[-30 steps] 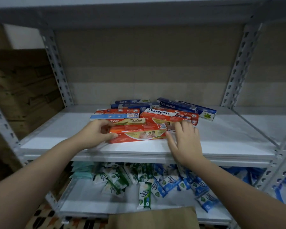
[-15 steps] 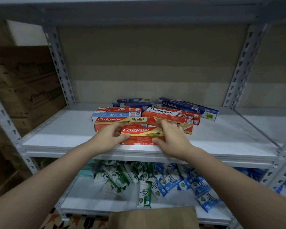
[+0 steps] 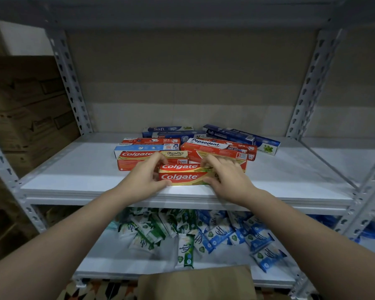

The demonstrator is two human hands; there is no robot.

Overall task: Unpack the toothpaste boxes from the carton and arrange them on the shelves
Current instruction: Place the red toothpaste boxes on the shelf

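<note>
A red and gold Colgate box [image 3: 182, 176] lies near the front edge of the white middle shelf [image 3: 78, 176]. My left hand [image 3: 145, 176] grips its left end and my right hand [image 3: 224, 177] grips its right end. Behind it lie another Colgate box [image 3: 139, 159], red Pepsodent boxes [image 3: 219, 148] and dark blue Safi boxes [image 3: 236, 134] in a loose pile at the shelf's middle. The brown carton's flap [image 3: 195, 282] shows at the bottom edge of the view.
Grey slotted uprights [image 3: 69, 83] frame the shelf. The lower shelf [image 3: 108, 263] holds several green and blue wipe packets [image 3: 221, 232]. Stacked cardboard cartons [image 3: 26, 109] stand at the left. A diagonal brace [image 3: 329, 163] crosses the right side of the shelf.
Both hands closed on the ends of the front Colgate box and turned it up so its Colgate faces show, near the shelf's front edge. The other boxes have stayed in place.
</note>
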